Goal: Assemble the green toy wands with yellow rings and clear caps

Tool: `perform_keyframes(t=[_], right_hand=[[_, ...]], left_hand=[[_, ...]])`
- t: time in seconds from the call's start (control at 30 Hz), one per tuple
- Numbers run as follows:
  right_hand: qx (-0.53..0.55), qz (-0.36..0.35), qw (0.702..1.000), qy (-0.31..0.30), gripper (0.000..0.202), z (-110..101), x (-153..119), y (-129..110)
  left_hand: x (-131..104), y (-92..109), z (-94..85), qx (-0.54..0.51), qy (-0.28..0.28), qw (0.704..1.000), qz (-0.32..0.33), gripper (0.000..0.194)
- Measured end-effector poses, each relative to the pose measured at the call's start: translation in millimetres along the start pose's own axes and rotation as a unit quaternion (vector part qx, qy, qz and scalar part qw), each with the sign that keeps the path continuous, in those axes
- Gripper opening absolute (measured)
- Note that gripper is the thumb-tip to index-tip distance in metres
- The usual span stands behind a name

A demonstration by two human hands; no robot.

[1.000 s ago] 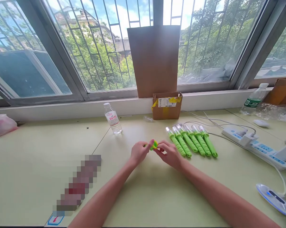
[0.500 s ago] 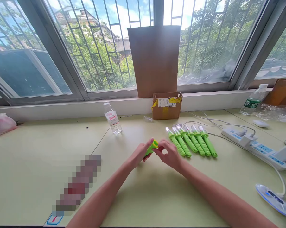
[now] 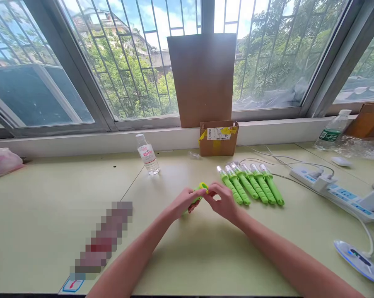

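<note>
My left hand (image 3: 187,201) is wrapped round a green tube (image 3: 196,200) with a yellow rim at its open upper end. My right hand (image 3: 219,199) is pinched at that yellow rim, its thumb and forefinger pressed together; part of the rim is hidden by the fingers. Just right of my hands, several green sticks with clear tips (image 3: 257,183) lie side by side on the pale green table (image 3: 180,260).
A water bottle (image 3: 148,155) stands back left, a small cardboard box (image 3: 218,145) behind my hands. At the right are a power strip (image 3: 337,192), cables, a white oval device (image 3: 358,261) and another bottle (image 3: 331,131). A pink bag (image 3: 3,160) lies far left.
The green tube has tilted slightly in my left hand, and its lower end now shows below that hand. My left thumb has moved down and right, near the rim. The sticks have not moved.
</note>
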State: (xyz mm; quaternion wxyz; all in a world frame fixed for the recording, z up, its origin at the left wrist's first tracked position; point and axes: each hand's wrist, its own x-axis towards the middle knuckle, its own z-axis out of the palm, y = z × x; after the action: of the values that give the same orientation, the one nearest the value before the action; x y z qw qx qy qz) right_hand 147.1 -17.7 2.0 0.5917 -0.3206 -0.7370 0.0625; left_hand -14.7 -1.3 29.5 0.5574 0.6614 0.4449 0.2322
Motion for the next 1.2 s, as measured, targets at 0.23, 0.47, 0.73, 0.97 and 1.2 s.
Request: perform_keyframes(t=[0.23, 0.47, 0.73, 0.97, 1.2], right_hand=[[0.045, 0.034, 0.998, 0.004, 0.01, 3, -1, -1], [0.079, 0.026, 0.996, -0.028, 0.015, 1, -1, -1], [0.122, 0.089, 0.988, -0.033, 0.025, 7, -4, 3], [0.116, 0.086, 0.989, -0.003, 0.02, 7, -8, 8], [0.039, 0.04, 0.998, 0.009, 0.014, 5, -10, 11]], left_hand=[[0, 0, 2.1, -0.017, 0.004, 1.0, -0.005, 0.049], [-3, 3, 1.7, -0.066, -0.042, 0.997, -0.006, 0.055], [-1, 1, 1.5, -0.04, -0.025, 0.999, 0.014, 0.059], [4, -1, 3.5, -0.008, 0.026, 0.998, 0.059, 0.05], [7, -18, 9.9, 0.162, 0.177, 0.932, 0.27, 0.039]])
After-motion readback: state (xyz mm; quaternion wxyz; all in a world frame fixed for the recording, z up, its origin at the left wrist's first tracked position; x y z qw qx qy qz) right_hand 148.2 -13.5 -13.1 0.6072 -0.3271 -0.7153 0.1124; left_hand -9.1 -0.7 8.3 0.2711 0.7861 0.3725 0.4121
